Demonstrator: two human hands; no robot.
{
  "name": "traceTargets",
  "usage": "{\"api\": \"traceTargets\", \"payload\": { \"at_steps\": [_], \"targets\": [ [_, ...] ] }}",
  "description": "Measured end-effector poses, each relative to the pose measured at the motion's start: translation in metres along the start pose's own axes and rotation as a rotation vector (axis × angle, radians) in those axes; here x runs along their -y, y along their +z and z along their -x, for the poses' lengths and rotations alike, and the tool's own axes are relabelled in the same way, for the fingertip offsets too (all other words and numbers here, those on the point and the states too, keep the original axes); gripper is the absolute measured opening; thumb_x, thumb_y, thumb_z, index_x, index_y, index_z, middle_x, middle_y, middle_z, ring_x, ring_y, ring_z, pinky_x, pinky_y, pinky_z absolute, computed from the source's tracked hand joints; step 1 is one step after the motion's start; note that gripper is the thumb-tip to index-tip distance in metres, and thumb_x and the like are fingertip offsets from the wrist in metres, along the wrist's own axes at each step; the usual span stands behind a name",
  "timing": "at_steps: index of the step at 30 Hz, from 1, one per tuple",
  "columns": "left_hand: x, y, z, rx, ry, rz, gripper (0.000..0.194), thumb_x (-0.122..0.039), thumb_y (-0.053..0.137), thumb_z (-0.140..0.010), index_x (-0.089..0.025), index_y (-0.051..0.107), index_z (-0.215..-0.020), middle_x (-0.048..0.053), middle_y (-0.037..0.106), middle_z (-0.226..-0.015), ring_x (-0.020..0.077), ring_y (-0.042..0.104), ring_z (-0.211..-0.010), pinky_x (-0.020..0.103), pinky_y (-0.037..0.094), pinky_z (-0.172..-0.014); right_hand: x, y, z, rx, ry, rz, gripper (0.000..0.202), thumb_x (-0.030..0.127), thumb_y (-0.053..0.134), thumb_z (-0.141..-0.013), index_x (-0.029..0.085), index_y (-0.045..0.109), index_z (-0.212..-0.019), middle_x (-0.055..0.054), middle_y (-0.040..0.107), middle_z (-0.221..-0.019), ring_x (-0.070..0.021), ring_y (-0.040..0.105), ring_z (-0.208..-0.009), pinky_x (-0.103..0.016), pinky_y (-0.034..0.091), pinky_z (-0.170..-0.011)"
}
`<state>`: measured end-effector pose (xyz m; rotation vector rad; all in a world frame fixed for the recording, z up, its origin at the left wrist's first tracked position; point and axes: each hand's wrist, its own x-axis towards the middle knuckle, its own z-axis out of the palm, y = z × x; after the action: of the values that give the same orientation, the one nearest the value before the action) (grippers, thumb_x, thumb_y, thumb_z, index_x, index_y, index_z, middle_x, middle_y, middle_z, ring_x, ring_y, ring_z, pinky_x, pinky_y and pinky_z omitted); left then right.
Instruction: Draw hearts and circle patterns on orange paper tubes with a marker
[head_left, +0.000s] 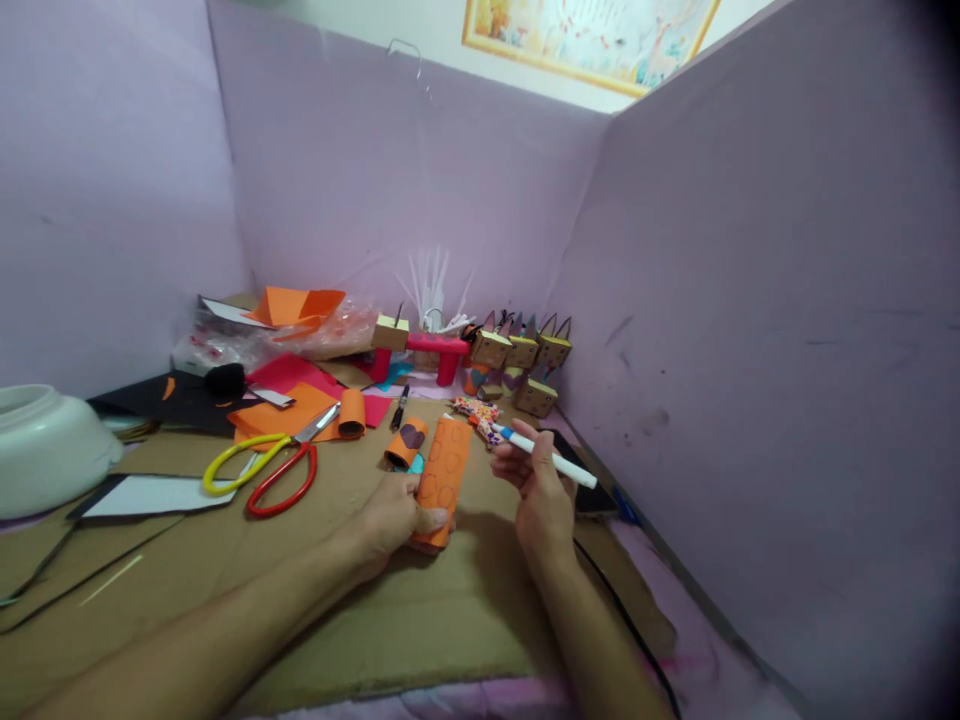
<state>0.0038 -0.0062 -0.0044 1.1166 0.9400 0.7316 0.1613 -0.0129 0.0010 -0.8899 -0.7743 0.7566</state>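
Observation:
An orange paper tube (pixel 444 470) with drawn rounded outlines tilts away from me, and my left hand (pixel 401 515) is wrapped round its lower end. Just right of it, my right hand (pixel 538 490) holds a white marker (pixel 559 463) whose blue tip points left, apart from the tube. A short orange roll with a dark heart (pixel 407 443) lies behind my left hand. Beyond it are a black pen (pixel 400 408) and a patterned paper piece (pixel 478 408). Another short orange roll (pixel 352 413) stands near the scissors.
Scissors (pixel 281 465) with yellow and red handles lie left on the cardboard (pixel 360 620). A white pot (pixel 49 450) sits far left. Coloured paper (pixel 296 305) and small box figures (pixel 491 348) are at the back. A black cable (pixel 619 605) runs at right.

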Motion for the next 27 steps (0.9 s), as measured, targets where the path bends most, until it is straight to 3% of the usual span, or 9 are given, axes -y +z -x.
{"api": "traceTargets", "payload": {
  "at_steps": [4, 7, 13, 20, 27],
  "targets": [
    [-0.004, 0.001, 0.002, 0.006, -0.026, 0.002, 0.035, -0.026, 0.07, -0.05, -0.011, 0.055, -0.078, 0.006, 0.065, -0.067, 0.0153, 0.057, -0.057, 0.027, 0.042, -0.053, 0.004, -0.002, 0.009, 0.091, -0.208, 0.203, 0.03, 0.045, 0.052, -0.083, 0.017, 0.063, -0.088, 0.003, 0.058, -0.059, -0.0104, 0.056, -0.054, -0.023, 0.045, -0.054],
    [-0.006, 0.003, 0.003, 0.002, -0.031, -0.007, 0.04, -0.026, 0.072, -0.049, -0.012, 0.054, -0.082, 0.006, 0.065, -0.068, 0.0159, 0.057, -0.057, 0.027, 0.042, -0.053, 0.005, 0.0, 0.013, 0.111, -0.27, 0.291, 0.017, 0.035, 0.057, -0.082, 0.018, 0.057, -0.084, 0.005, 0.057, -0.058, -0.01, 0.054, -0.053, -0.022, 0.043, -0.052],
    [-0.007, 0.007, 0.004, -0.016, 0.008, -0.007, 0.037, -0.023, 0.073, -0.046, -0.013, 0.054, -0.077, 0.004, 0.065, -0.065, 0.0162, 0.058, -0.059, 0.027, 0.042, -0.056, 0.0, 0.0, 0.013, 0.096, -0.332, 0.347, 0.016, 0.033, 0.058, -0.082, 0.017, 0.059, -0.079, 0.004, 0.053, -0.055, -0.0096, 0.049, -0.049, -0.022, 0.039, -0.048],
    [-0.006, 0.005, 0.003, 0.003, 0.022, -0.001, 0.032, -0.022, 0.071, -0.048, -0.013, 0.055, -0.073, 0.003, 0.064, -0.065, 0.0174, 0.059, -0.06, 0.027, 0.042, -0.057, -0.004, -0.003, 0.011, 0.19, -0.31, 0.284, 0.019, 0.035, 0.051, -0.086, 0.02, 0.062, -0.089, 0.001, 0.058, -0.064, -0.0129, 0.055, -0.059, -0.025, 0.042, -0.053],
    [-0.005, 0.005, 0.002, 0.007, 0.01, -0.012, 0.032, -0.023, 0.071, -0.047, -0.013, 0.055, -0.073, 0.004, 0.064, -0.066, 0.0173, 0.057, -0.061, 0.028, 0.041, -0.058, -0.006, -0.001, 0.011, 0.188, -0.307, 0.306, 0.019, 0.034, 0.051, -0.086, 0.019, 0.062, -0.089, 0.0, 0.06, -0.064, -0.0134, 0.057, -0.059, -0.025, 0.043, -0.053]
  ]
}}
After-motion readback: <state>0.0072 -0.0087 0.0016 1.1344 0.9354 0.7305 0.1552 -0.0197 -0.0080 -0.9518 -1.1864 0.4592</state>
